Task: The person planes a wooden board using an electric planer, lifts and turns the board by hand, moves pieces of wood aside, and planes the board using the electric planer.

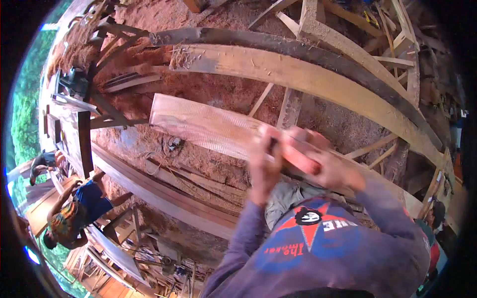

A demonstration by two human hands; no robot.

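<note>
A reddish-orange hand plane (300,155) rests on a long pale-red plank (198,119), in the middle of the head view. My left hand (264,161) is closed around the plane's left part. On its other side my right hand (332,161) grips the body, with the fingers partly hidden and smeared by motion. Fine ripple marks run across the plank's face left of the hands. The plank stretches from the upper left, passes under the plane and continues toward the lower right.
Beyond the plank lie a thick curved beam (278,74) and a darker one (238,37) on wooden supports. Shavings (149,17) cover the ground. More long boards (164,191) lie at the lower left. Another person (74,213) is bent over at the far left.
</note>
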